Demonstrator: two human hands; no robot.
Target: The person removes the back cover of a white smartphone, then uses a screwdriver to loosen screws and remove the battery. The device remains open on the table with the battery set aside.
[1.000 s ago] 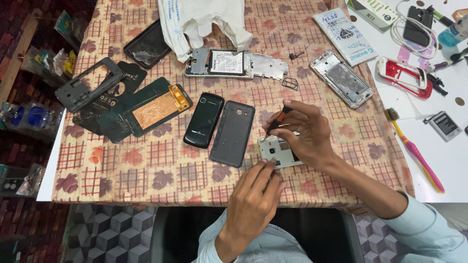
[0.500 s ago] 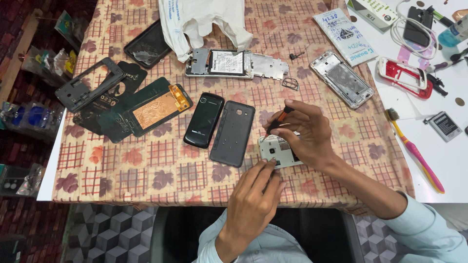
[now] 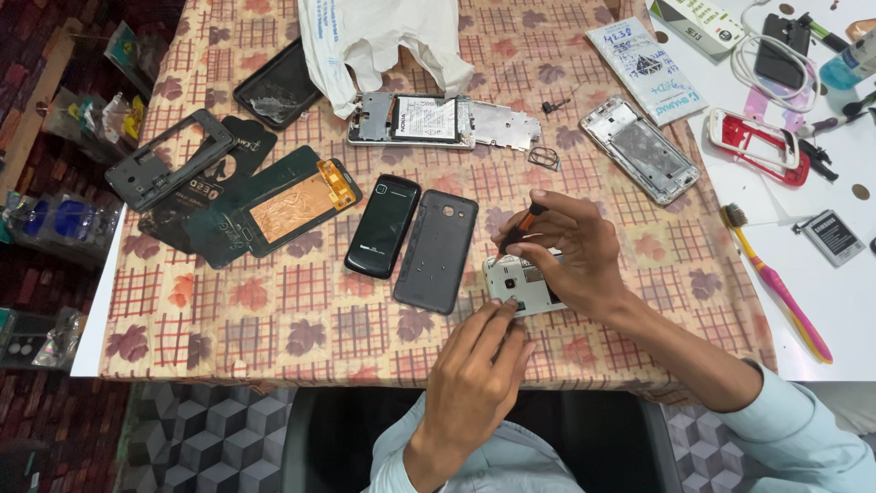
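Silver phone chassis [image 3: 522, 285] ×1 | left hand [image 3: 476, 372] steadies it | right hand [image 3: 568, 248] pinches screwdriver [image 3: 522, 227] ×1

A table [image 3: 274, 338] under a checked, leaf-patterned cloth, above a grey cube-patterned floor [image 3: 210, 438] in even light.

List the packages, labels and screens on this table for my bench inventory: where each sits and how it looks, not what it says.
White plastic bag: top centre, crumpled, blue print.
Label on opened phone: below the bag, white rectangle.
Printed packet: upper right, white and blue, flat rectangle.
Box: top right, white with green edge.
Black phone: centre, dark glossy screen, off.
Loose screen panel: upper left, black.
Battery: far right, grey label.
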